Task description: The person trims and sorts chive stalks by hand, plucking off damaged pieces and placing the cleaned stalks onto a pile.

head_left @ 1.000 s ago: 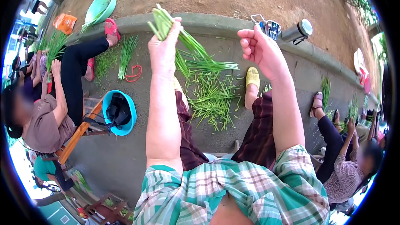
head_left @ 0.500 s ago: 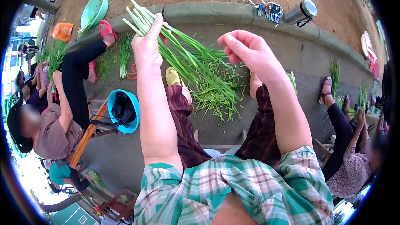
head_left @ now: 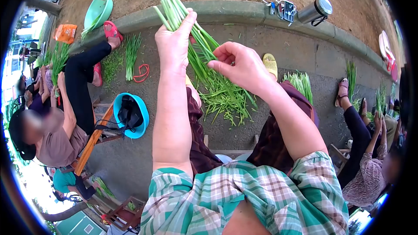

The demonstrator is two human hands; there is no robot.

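Observation:
My left hand (head_left: 172, 45) is closed around a bunch of long green stalks (head_left: 173, 12), their pale, thicker ends pointing up and away from me. The green leafy ends hang down toward the ground between my feet. My right hand (head_left: 239, 65) is at the lower part of the bunch, thumb and forefinger curled about the green leaves there; its other fingers are bent and partly hidden. Below the hands, a loose heap of cut or torn green pieces (head_left: 228, 109) lies on the pavement.
A pile of stalks (head_left: 299, 85) lies beside my right knee. Along the kerb (head_left: 235, 12) stand a steel flask (head_left: 314, 12) and a small dark device (head_left: 286, 11). Left are a blue basin (head_left: 141, 119) holding a black bag, a red cord (head_left: 142, 73) and a seated person (head_left: 58, 139); others sit right.
My left hand has shifted right with the bunch. My right hand has moved left from clear of the stalks to their leaves. My right knee has swung outward, showing a yellow slipper and the side pile.

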